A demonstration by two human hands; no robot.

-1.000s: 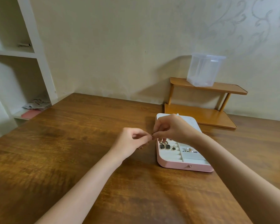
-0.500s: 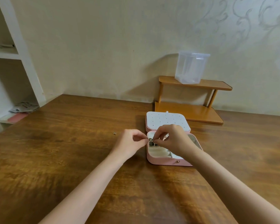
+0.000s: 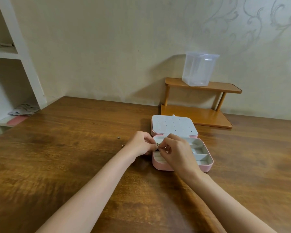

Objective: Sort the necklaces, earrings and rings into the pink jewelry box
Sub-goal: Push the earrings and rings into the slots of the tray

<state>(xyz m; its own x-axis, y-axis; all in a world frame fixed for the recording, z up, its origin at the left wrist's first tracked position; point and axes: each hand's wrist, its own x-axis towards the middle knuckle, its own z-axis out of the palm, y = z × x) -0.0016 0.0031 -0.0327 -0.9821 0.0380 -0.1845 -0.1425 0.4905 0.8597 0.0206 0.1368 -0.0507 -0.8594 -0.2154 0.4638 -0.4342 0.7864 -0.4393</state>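
The pink jewelry box point(image 3: 207, 167) lies open on the wooden table, its white dotted lid point(image 3: 173, 126) folded flat behind it. My left hand point(image 3: 140, 145) and my right hand point(image 3: 176, 151) meet over the box's left side. Both pinch one small dark earring point(image 3: 157, 147) between fingertips, just above the ring slots. My right hand hides much of the box's left compartments. Two small loose pieces of jewelry point(image 3: 118, 137) point(image 3: 123, 145) lie on the table left of my left hand.
A low wooden two-tier rack point(image 3: 198, 115) stands against the wall behind the box, with a clear plastic container point(image 3: 198, 69) on its top tier. White shelves point(image 3: 10, 54) with papers point(image 3: 23, 109) rise at the left. The table point(image 3: 65, 165) spreads wide.
The view has shifted, so the box sits more central and the two loose pieces show on the left. Both hands have lowered slightly toward the box's left compartments, still pinching the small piece.
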